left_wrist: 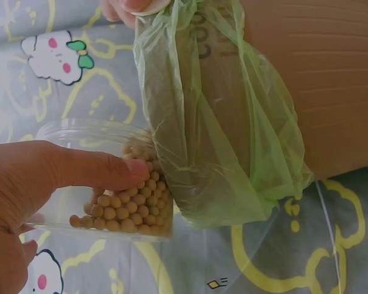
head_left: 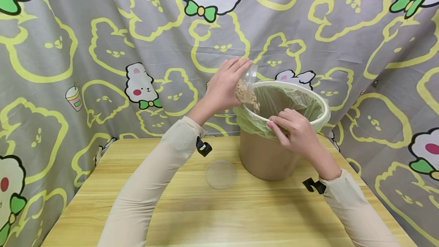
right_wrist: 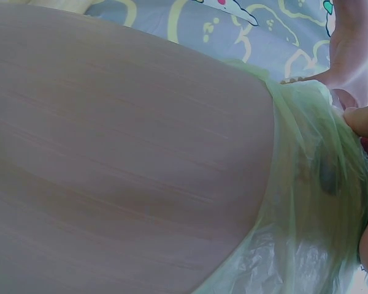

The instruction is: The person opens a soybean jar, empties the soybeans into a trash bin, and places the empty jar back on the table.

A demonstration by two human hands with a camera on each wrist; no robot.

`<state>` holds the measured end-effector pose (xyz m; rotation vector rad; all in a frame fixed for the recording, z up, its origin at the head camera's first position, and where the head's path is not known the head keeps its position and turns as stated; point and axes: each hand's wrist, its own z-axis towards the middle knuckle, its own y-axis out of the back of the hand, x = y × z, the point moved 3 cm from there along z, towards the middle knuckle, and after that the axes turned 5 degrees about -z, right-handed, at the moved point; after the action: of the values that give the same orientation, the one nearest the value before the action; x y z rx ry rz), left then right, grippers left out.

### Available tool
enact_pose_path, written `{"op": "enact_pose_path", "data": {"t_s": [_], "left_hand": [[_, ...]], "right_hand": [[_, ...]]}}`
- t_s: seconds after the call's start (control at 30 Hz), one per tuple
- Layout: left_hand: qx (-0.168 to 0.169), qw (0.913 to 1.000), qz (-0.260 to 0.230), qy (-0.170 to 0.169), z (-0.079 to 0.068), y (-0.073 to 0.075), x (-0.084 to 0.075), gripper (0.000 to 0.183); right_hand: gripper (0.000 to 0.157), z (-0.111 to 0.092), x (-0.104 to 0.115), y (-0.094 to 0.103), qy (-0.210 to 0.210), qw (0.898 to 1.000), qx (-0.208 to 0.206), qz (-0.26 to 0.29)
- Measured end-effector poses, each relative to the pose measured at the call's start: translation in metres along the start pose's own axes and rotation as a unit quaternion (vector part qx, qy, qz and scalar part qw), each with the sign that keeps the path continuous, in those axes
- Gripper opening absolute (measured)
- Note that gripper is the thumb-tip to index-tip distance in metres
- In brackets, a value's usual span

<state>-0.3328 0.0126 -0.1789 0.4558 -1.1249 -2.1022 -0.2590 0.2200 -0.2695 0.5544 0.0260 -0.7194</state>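
Note:
My left hand (head_left: pixel 224 85) grips a clear jar (head_left: pixel 252 73), tipped on its side at the left edge of the bin's rim. Pale round soybeans (head_left: pixel 244 91) lie heaped in the jar, toward its mouth. In the left wrist view, the thumb presses along the jar's wall over the beans (left_wrist: pixel 135 208). A brown trash bin (head_left: pixel 265 155) stands upright, lined with a thin green plastic bag (head_left: pixel 250 123) folded over its white rim (head_left: pixel 324 111). On the near side of that rim, my right hand (head_left: pixel 296 130) pinches the edge with thumb and fingers. The bin's bottom is hidden.
A clear round lid (head_left: pixel 221 174) lies flat on the wooden table (head_left: pixel 192 209), left of the bin. Behind the table hangs a grey curtain (head_left: pixel 164 41) with yellow and white cartoon figures, close to the jar and bin.

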Motion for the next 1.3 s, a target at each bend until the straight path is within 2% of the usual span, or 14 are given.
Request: {"op": "enact_pose_path", "data": {"t_s": [0.23,0.6,1.0,1.3], "left_hand": [[-0.008,0.9997,0.005,-0.02,-0.002,-0.004,-0.005,0.109],[-0.008,0.9978,0.035,-0.056,-0.002,-0.009,-0.018,0.105],[-0.028,0.9963,0.039,-0.071,-0.003,-0.01,-0.018,0.098],[-0.041,0.9942,0.049,-0.087,-0.005,-0.009,-0.02,0.093]], "right_hand": [[0.031,0.001,0.0,0.0,0.004,1.0,0.005,-0.01],[0.041,-0.001,0.0,0.0,0.003,1.0,-0.015,0.002],[0.03,0.0,-0.001,0.0,0.003,1.0,0.004,-0.013],[0.038,0.0,0.0,0.0,0.001,1.0,-0.011,-0.002]]}}
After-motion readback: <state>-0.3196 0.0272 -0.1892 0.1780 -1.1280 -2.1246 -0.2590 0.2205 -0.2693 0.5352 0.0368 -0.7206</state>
